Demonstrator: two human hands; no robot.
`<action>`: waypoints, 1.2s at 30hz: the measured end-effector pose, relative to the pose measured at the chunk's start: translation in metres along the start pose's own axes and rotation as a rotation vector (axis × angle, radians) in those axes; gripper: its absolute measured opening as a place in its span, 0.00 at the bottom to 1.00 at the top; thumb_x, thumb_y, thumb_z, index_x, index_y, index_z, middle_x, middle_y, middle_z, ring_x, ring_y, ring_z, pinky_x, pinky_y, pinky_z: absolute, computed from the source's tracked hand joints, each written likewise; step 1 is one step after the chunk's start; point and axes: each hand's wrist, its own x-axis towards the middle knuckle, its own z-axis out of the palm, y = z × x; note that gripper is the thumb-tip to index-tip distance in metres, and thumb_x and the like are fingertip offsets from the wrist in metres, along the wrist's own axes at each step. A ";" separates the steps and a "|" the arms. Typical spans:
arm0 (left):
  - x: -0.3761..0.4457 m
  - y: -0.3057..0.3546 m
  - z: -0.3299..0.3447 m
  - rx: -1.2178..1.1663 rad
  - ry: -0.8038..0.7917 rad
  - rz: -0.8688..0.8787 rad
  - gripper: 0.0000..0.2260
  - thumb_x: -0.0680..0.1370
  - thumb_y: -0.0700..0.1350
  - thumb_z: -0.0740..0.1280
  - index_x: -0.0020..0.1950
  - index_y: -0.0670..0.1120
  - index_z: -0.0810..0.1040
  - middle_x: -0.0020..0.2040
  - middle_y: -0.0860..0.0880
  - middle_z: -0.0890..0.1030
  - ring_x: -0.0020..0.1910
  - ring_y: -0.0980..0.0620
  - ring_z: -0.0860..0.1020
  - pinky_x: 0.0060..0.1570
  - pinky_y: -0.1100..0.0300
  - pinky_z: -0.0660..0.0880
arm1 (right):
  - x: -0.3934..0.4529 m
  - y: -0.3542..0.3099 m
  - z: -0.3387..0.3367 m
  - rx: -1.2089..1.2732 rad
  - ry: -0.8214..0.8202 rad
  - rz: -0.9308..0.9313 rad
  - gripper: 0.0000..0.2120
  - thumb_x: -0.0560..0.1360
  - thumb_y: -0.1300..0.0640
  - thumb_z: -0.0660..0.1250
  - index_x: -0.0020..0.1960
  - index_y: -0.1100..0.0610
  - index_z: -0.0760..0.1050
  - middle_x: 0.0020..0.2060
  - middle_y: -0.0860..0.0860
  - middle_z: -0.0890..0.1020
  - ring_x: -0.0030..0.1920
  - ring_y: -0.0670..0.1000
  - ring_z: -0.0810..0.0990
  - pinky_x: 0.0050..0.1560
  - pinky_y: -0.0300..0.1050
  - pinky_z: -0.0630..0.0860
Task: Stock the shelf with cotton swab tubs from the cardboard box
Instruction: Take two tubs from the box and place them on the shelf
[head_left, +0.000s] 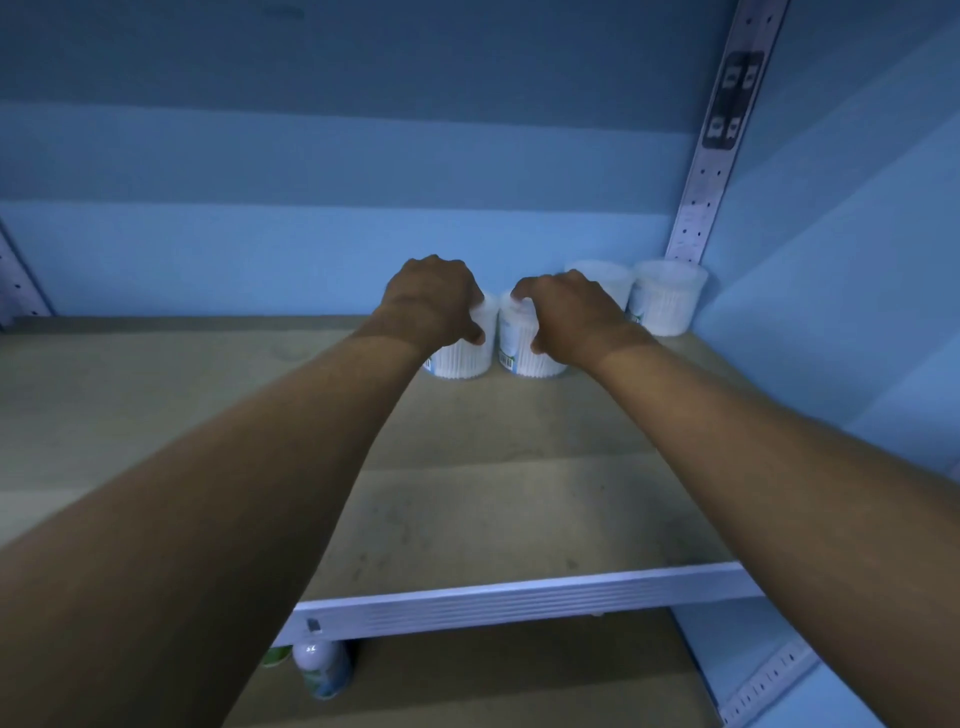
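While set down deep on the grey-brown shelf board (467, 499), near the blue back wall (311, 234), two clear round plastic tubs packed with white cotton swabs: left-hand tub (460, 358) and right-hand tub (519, 348), just beside each other, bases apparently on the board. Probably light and stiff-walled, smooth enough to slip, easy to tip if nudged high; best taken from above round the lid and upper wall, as now. Left hand (434, 301) draped over its tub, fingers curled round the top, thumb pressing the side. Right hand (566, 312) likewise clasping its tub, fingertips (519, 301) on the lid edge, spread only as wide as the tub. Further right, two more identical swab tubs (665, 299) standing in the corner, apart from both hands. Below the shelf lip (519, 597), a pale rounded bottle (322, 670). No cardboard box in view.
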 end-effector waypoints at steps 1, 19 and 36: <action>0.005 0.001 0.001 0.008 0.003 -0.003 0.23 0.70 0.57 0.75 0.63 0.50 0.80 0.61 0.48 0.81 0.59 0.44 0.78 0.60 0.52 0.76 | 0.006 0.003 0.002 -0.004 0.004 -0.008 0.21 0.73 0.68 0.69 0.64 0.55 0.75 0.59 0.58 0.80 0.60 0.61 0.77 0.52 0.50 0.74; 0.083 -0.001 0.020 0.190 0.043 0.073 0.27 0.73 0.61 0.71 0.66 0.48 0.76 0.63 0.46 0.78 0.61 0.43 0.76 0.60 0.49 0.75 | 0.080 0.030 0.022 -0.082 -0.001 -0.012 0.29 0.74 0.63 0.72 0.73 0.52 0.69 0.66 0.57 0.75 0.68 0.58 0.71 0.62 0.48 0.70; 0.086 -0.002 0.010 0.125 -0.003 0.078 0.31 0.72 0.60 0.73 0.70 0.45 0.73 0.67 0.45 0.75 0.65 0.42 0.73 0.62 0.49 0.73 | 0.092 0.029 0.015 -0.096 -0.199 0.035 0.41 0.72 0.57 0.76 0.79 0.51 0.59 0.73 0.58 0.66 0.73 0.60 0.66 0.69 0.54 0.68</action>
